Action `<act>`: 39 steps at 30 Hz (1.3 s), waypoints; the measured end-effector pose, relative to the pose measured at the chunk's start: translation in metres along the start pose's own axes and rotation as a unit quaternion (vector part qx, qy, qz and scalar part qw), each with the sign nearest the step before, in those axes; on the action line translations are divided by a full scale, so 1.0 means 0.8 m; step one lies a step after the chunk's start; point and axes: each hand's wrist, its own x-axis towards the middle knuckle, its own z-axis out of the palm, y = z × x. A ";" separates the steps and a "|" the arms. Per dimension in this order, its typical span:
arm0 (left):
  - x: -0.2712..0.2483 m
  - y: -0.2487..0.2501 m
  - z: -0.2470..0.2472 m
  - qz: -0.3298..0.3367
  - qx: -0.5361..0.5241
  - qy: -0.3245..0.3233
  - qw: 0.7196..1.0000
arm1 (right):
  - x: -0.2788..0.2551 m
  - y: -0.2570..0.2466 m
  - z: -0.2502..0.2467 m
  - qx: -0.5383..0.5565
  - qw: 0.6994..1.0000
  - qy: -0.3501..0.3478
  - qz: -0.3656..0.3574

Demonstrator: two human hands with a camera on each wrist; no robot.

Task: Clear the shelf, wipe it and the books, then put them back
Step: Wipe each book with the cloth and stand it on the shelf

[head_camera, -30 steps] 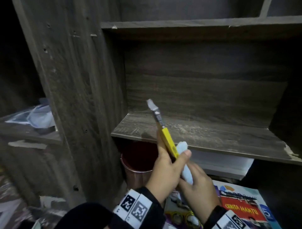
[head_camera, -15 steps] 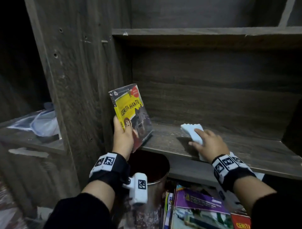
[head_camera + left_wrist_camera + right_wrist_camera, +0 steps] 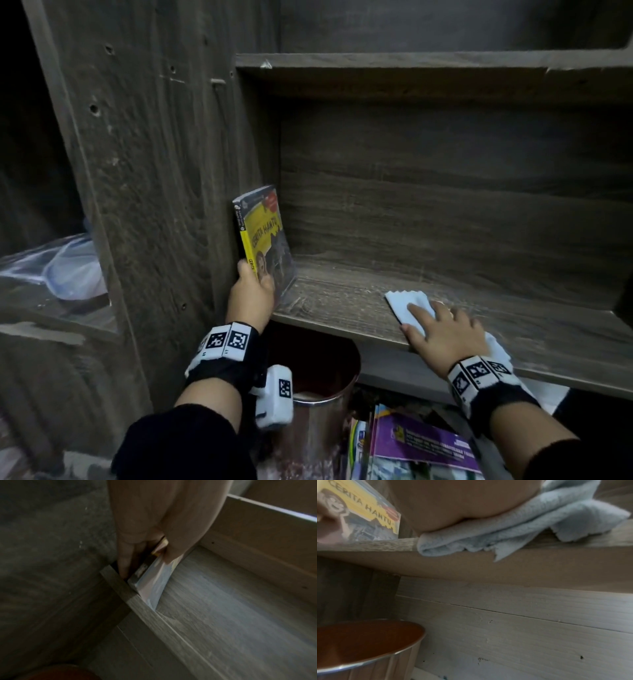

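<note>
My left hand (image 3: pixel 251 291) grips a thin yellow book (image 3: pixel 263 240) by its lower edge. The book stands nearly upright at the left end of the dark wooden shelf (image 3: pixel 342 305), close to the side panel. In the left wrist view the fingers (image 3: pixel 125 555) and thumb pinch the book (image 3: pixel 150 582) right at the shelf's front corner. My right hand (image 3: pixel 442 329) lies flat with spread fingers on a pale blue cloth (image 3: pixel 406 301) at the shelf's front edge. The right wrist view shows the cloth (image 3: pixel 505 534) bunched under the palm and hanging slightly over the edge, with the book (image 3: pixel 368 515) at the left.
A metal bin (image 3: pixel 318 394) with a reddish inside stands under the shelf's left end. Several books (image 3: pixel 421 445) lie piled below at the lower right. Another board (image 3: pixel 411 63) runs above the shelf. A clear plastic item (image 3: pixel 68 270) sits on a ledge at the left.
The hands have parted. The left hand carried the book to the shelf's left end and stood it more upright against the side panel. The right hand laid the cloth on the shelf.
</note>
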 end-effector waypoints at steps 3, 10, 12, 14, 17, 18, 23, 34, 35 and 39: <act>-0.009 -0.009 -0.010 -0.021 0.149 -0.042 0.988 | 0.000 0.000 0.000 0.004 1.000 -0.001 0.000; -0.003 -0.015 -0.010 -0.024 0.133 -0.026 0.991 | -0.004 0.000 -0.001 0.010 1.000 0.001 -0.001; -0.004 -0.011 -0.011 -0.023 0.135 -0.019 0.990 | -0.005 0.000 -0.002 0.008 1.000 -0.001 -0.001; -0.005 -0.008 -0.010 -0.030 0.134 -0.013 0.990 | -0.005 -0.001 -0.002 0.007 1.000 -0.002 0.000; -0.005 -0.005 -0.006 -0.038 0.135 -0.010 0.990 | -0.004 -0.001 -0.002 0.007 1.000 -0.001 0.002; -0.006 -0.005 -0.005 -0.039 0.136 -0.008 0.990 | -0.005 -0.002 -0.003 0.008 1.000 -0.001 0.004; -0.010 -0.006 0.002 -0.040 0.125 0.009 0.991 | -0.004 -0.003 -0.003 0.014 1.000 -0.006 0.016; 0.002 -0.012 0.004 -0.044 0.111 -0.001 0.993 | -0.003 -0.004 -0.005 0.007 1.000 -0.019 0.018; 0.002 -0.014 0.002 -0.039 0.115 -0.004 0.993 | -0.004 -0.004 -0.005 0.006 1.000 -0.019 0.019; -0.004 -0.024 -0.007 -0.026 0.145 -0.022 0.989 | -0.010 -0.006 -0.004 0.006 1.000 0.004 0.017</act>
